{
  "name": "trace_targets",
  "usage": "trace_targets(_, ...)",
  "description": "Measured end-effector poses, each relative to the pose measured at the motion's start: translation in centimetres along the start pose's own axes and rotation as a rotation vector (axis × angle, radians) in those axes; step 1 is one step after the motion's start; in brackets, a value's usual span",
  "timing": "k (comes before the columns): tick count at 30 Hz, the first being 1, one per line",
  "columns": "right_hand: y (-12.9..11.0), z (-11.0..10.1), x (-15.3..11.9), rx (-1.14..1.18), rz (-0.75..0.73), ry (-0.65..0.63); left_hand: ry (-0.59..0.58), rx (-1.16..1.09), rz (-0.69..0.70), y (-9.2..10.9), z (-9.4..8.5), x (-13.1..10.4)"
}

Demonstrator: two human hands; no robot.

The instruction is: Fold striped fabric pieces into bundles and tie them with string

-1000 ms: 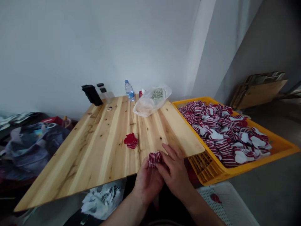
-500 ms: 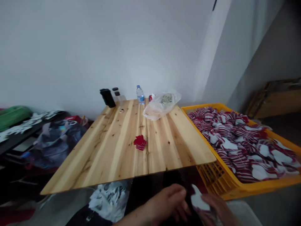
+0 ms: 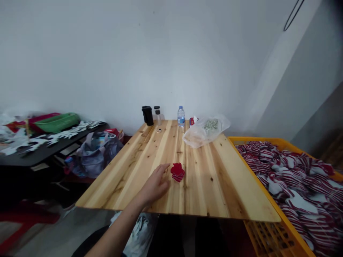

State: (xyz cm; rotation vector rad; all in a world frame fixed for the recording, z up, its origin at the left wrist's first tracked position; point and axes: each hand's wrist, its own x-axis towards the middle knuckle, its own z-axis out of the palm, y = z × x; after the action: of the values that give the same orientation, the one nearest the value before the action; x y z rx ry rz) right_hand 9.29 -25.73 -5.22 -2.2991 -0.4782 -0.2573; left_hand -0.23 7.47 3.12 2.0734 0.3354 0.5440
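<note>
A small stack of red and striped fabric pieces (image 3: 177,172) lies on the wooden table (image 3: 214,192), near its middle. Just left of the stack is my left hand (image 3: 157,182), low over the tabletop, its fingers apart and holding nothing; the index fingertip points at the stack's left edge. My right hand is out of the picture. To the right of the table, a yellow crate (image 3: 268,210) holds many striped and white fabric pieces (image 3: 302,201).
At the table's back stand a black flask (image 3: 147,115), a clear cup (image 3: 158,116), a water bottle (image 3: 181,116) and a plastic bag (image 3: 199,134). Left are a grey bag (image 3: 93,157) and a black table (image 3: 48,150) with a green basin (image 3: 57,122). White material (image 3: 140,232) lies below.
My left hand has moved from below the table edge up to the stack. My right hand, which held a white and striped piece, has left the view. The camera has turned left.
</note>
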Motion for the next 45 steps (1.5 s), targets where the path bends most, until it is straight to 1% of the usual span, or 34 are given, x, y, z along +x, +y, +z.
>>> trace_targets(1,-1.0,-0.1,0.0,0.022,-0.062,-0.019,-0.039,0.017,0.027,-0.4,-0.1,0.3)
trace_targets(2,-2.2,-0.1,0.4,0.054,-0.154,-0.052,-0.070,0.026,0.057,-0.7,-0.2,0.6)
trace_targets(3,-3.8,0.2,1.3,0.081,-0.237,-0.082,-0.092,0.027,0.084,-1.0,-0.3,0.9)
trace_targets(4,-5.7,0.9,2.5,0.142,-0.421,-0.169,-0.105,0.023,0.109,-1.2,-0.4,1.3)
trace_targets(5,-7.7,1.8,4.0,0.161,-0.519,-0.227,-0.124,0.023,0.135,-1.4,-0.5,1.8)
trace_targets(6,-9.7,3.1,5.7,0.163,-0.569,-0.274,-0.147,0.029,0.167,-1.5,-0.6,2.3)
trace_targets(7,-11.6,4.6,7.3,0.174,-0.600,-0.288,-0.175,0.044,0.208,-1.7,-0.8,2.8)
trace_targets(8,-13.3,6.2,8.7,0.181,-0.604,-0.317,-0.202,0.062,0.251,-1.8,-0.9,3.3)
trace_targets(9,-14.5,7.7,9.8,0.195,-0.618,-0.344,-0.228,0.080,0.289,-1.9,-1.0,3.7)
trace_targets(11,-15.8,10.1,10.9,0.200,-0.633,-0.415,-0.278,0.100,0.335,-2.2,-1.2,4.4)
trace_targets(12,-16.0,11.0,11.0,0.195,-0.640,-0.446,-0.303,0.101,0.341,-2.4,-1.2,4.7)
trace_targets(14,-15.6,11.9,10.8,0.172,-0.642,-0.485,-0.361,0.102,0.329,-3.0,-1.1,5.1)
trace_targets(17,-14.9,12.1,10.4,0.146,-0.648,-0.515,-0.434,0.119,0.314,-3.9,-1.0,5.4)
trace_targets(20,-14.4,12.2,10.6,0.137,-0.673,-0.546,-0.480,0.156,0.327,-4.5,-1.0,5.9)
trace_targets(23,-14.0,12.3,10.9,0.140,-0.697,-0.552,-0.526,0.193,0.358,-4.5,-1.0,6.2)
trace_targets(26,-13.2,12.2,10.9,0.156,-0.710,-0.545,-0.562,0.238,0.419,-3.8,-1.1,5.9)
trace_targets(28,-12.5,11.6,10.4,0.167,-0.718,-0.543,-0.574,0.272,0.456,-3.1,-1.0,5.2)
trace_targets(30,-11.7,10.6,9.5,0.174,-0.739,-0.548,-0.583,0.288,0.469,-2.2,-0.9,3.9)
trace_targets(35,-9.8,7.3,5.9,0.161,-0.785,-0.616,-0.614,0.302,0.462,-0.5,-0.1,-0.7)
trace_targets(37,-9.1,6.4,4.6,0.145,-0.835,-0.625,-0.592,0.349,0.469,-0.3,0.5,-2.6)
trace_targets(39,-8.5,6.1,3.7,0.128,-0.902,-0.591,-0.553,0.424,0.458,0.0,1.2,-4.1)
trace_targets(42,-8.0,5.9,2.9,0.134,-0.941,-0.508,-0.514,0.485,0.414,0.5,2.4,-5.4)
trace_targets(43,-8.0,5.8,2.8,0.158,-0.926,-0.505,-0.508,0.480,0.400,0.8,2.7,-5.5)
trace_targets(45,-8.0,5.5,2.8,0.230,-0.852,-0.550,-0.499,0.438,0.371,1.3,3.1,-5.4)
